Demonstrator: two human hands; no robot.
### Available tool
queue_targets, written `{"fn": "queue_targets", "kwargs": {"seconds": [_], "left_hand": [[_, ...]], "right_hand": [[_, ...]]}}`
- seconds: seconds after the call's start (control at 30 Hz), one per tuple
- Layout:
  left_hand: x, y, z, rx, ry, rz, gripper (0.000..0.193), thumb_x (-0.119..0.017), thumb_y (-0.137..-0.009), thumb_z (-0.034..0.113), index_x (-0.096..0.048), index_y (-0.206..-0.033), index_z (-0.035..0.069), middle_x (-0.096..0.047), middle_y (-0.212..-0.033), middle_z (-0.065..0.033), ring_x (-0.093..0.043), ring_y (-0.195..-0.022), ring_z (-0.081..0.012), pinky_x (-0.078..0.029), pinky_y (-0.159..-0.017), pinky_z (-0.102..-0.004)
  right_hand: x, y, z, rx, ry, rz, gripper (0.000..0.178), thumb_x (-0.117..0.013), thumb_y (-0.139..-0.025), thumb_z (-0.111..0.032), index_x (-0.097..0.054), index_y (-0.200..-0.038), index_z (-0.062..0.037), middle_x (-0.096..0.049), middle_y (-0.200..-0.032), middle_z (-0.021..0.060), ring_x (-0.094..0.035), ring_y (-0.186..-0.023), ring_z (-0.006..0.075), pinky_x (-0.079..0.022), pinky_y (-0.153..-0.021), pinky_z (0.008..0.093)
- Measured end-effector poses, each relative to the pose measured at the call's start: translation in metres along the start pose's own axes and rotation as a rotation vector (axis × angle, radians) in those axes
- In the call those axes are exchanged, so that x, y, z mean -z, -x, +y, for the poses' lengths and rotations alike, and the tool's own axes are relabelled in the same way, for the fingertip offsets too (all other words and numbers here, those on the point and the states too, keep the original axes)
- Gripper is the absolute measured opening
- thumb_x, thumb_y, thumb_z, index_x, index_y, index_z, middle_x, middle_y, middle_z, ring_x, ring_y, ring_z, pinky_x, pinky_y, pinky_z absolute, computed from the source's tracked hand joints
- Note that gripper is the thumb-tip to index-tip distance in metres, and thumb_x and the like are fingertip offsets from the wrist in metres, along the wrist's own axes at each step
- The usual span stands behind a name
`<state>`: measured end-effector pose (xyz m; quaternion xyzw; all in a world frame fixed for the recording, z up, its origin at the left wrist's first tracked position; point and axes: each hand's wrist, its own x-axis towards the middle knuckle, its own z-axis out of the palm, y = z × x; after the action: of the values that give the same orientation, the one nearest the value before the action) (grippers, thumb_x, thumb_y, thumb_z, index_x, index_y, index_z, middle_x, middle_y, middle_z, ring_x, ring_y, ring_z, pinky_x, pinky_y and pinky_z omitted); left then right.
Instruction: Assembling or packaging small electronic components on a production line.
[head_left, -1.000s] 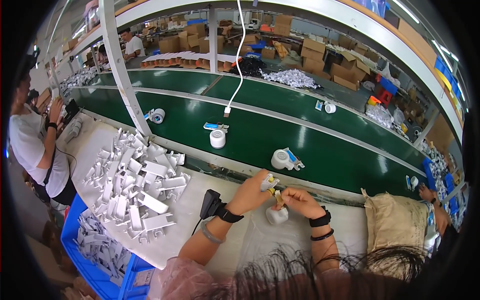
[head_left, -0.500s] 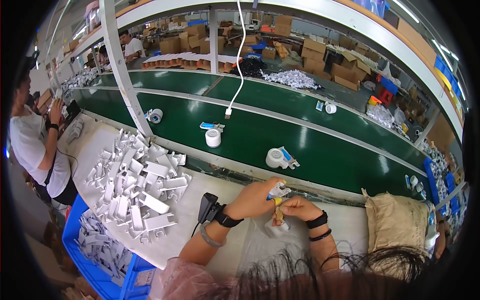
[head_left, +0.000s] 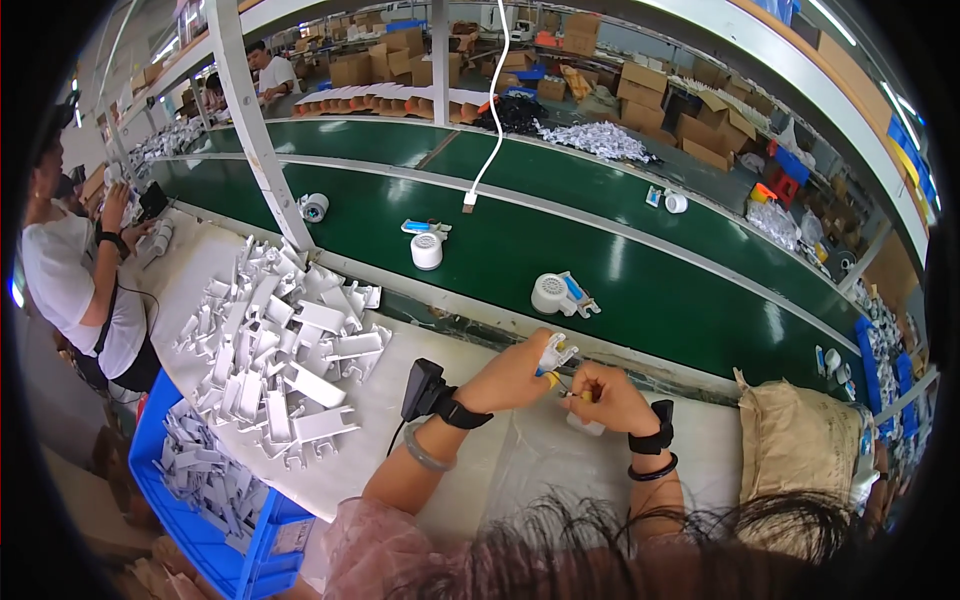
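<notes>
Over the bench's far edge, my left hand [head_left: 508,380] is closed round a white plastic part [head_left: 556,352] with forked ends. A bit of yellow and blue shows beside its fingers. Close by on the right, my right hand [head_left: 606,398] has its fingers pinched on a small yellow piece [head_left: 587,396], mostly hidden by the fingertips. A thin dark line, perhaps a wire, runs between the hands. Below the right hand shows part of a white rounded piece [head_left: 585,426]; I cannot tell whether it hangs or rests on the bench.
White plastic housings [head_left: 290,350] lie heaped on the bench to the left, above a blue bin [head_left: 150,470] of similar parts. Small white fan units [head_left: 427,250] sit on the green conveyor [head_left: 480,240]. A white cable [head_left: 494,110] hangs down. A brown sack [head_left: 795,440] stands right; a co-worker [head_left: 85,280] is left.
Both hands have moved slightly up and away. My right hand has turned, and its fingers are drawn apart from the left hand. The white rounded piece shows farther right.
</notes>
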<state>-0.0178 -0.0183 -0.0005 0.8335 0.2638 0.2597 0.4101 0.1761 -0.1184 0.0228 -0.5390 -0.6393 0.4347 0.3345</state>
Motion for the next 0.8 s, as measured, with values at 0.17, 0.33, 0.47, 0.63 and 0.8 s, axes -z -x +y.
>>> {"fn": "queue_targets", "kwargs": {"seconds": [0.17,0.33,0.47,0.63,0.8], "left_hand": [[0.011,-0.004,0.016,0.284,0.559,-0.159,0.037,-0.057,-0.090,0.017,-0.045,-0.122,0.003,-0.059,-0.086,-0.0083,-0.060,-0.067,-0.0174,-0.051,-0.060,-0.0321],[-0.004,-0.008,0.010,0.276,0.826,-0.129,0.027,-0.047,-0.098,0.024,-0.047,-0.118,0.005,-0.056,-0.081,-0.0045,-0.055,-0.058,-0.0118,-0.048,-0.049,-0.0274],[-0.013,-0.006,0.010,0.191,0.748,-0.062,0.027,-0.045,-0.099,0.022,-0.047,-0.119,0.005,-0.055,-0.080,-0.0041,-0.055,-0.057,-0.0114,-0.048,-0.046,-0.0265],[-0.019,-0.005,0.016,0.129,0.741,-0.046,0.031,-0.043,-0.095,0.013,-0.044,-0.125,0.006,-0.055,-0.083,-0.0050,-0.055,-0.063,-0.0111,-0.049,-0.048,-0.0270],[-0.017,0.001,0.028,0.062,0.777,0.035,0.039,-0.046,-0.092,0.007,-0.040,-0.131,0.006,-0.054,-0.093,-0.0053,-0.054,-0.065,-0.0107,-0.049,-0.052,-0.0263]], "right_hand": [[-0.005,-0.001,-0.009,0.179,0.400,0.392,0.015,-0.071,-0.073,-0.006,-0.057,-0.077,-0.0055,-0.054,-0.058,0.0042,-0.055,-0.054,0.0171,-0.040,-0.049,0.0304],[-0.011,-0.008,-0.001,0.511,0.628,0.775,0.017,-0.075,-0.078,-0.003,-0.058,-0.080,-0.0034,-0.054,-0.062,0.0015,-0.052,-0.056,0.0103,-0.038,-0.049,0.0263],[-0.023,-0.007,-0.001,0.360,0.232,0.800,0.014,-0.073,-0.079,0.000,-0.061,-0.085,-0.0023,-0.060,-0.073,0.0065,-0.060,-0.065,0.0178,-0.047,-0.059,0.0294],[-0.022,-0.006,0.000,0.362,0.110,0.742,0.014,-0.070,-0.078,0.002,-0.063,-0.089,-0.0020,-0.065,-0.089,0.0122,-0.063,-0.076,0.0266,-0.051,-0.072,0.0345],[-0.018,-0.006,-0.004,0.582,0.430,0.735,0.018,-0.070,-0.075,0.003,-0.065,-0.090,-0.0044,-0.065,-0.087,0.0112,-0.061,-0.087,0.0301,-0.049,-0.080,0.0377]]}}
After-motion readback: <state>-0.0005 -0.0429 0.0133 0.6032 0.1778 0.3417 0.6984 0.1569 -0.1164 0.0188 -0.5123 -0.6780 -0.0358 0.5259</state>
